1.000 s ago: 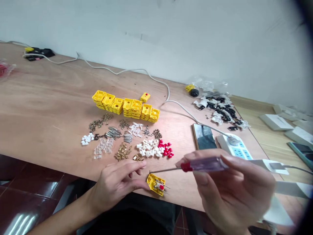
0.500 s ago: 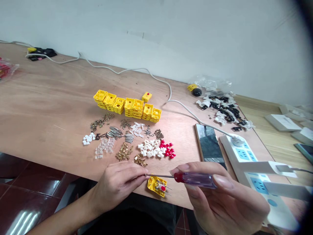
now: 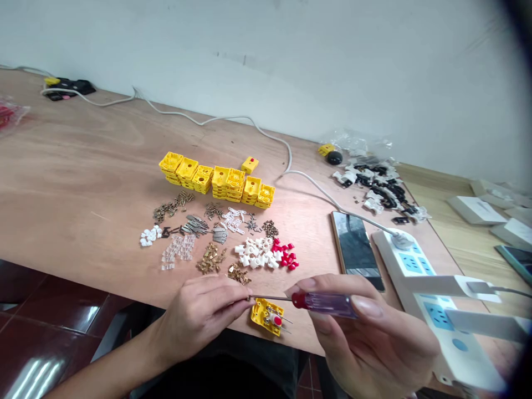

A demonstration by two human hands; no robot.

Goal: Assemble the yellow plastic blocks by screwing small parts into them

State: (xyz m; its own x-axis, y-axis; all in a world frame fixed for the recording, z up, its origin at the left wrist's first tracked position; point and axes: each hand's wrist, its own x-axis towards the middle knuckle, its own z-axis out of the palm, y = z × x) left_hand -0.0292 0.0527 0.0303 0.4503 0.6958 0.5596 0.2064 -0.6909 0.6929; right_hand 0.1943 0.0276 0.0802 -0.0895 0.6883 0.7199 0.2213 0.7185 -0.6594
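My right hand (image 3: 369,332) grips a screwdriver (image 3: 326,304) by its clear purple handle with a red collar. Its thin shaft points left, level, and the tip meets the fingertips of my left hand (image 3: 211,310). Those fingers are pinched together around something tiny at the tip, too small and covered to name. Just under the shaft, at the table's front edge, lies an open yellow plastic housing (image 3: 261,317). Inside it sit a white piece with a red button and metal parts, and two thin prongs stick out to the right.
Stacked yellow housings (image 3: 226,183) stand in a row behind piles of brass pieces (image 3: 211,258), white plastic parts (image 3: 257,252) and red caps (image 3: 286,255). On the right are a phone (image 3: 356,249), a power strip (image 3: 409,260) with plugs, and a heap of black and white parts (image 3: 380,185).
My right hand and the screwdriver have shifted slightly left, and the handle is turned a little in the fingers. My left hand and the yellow housing have barely moved.
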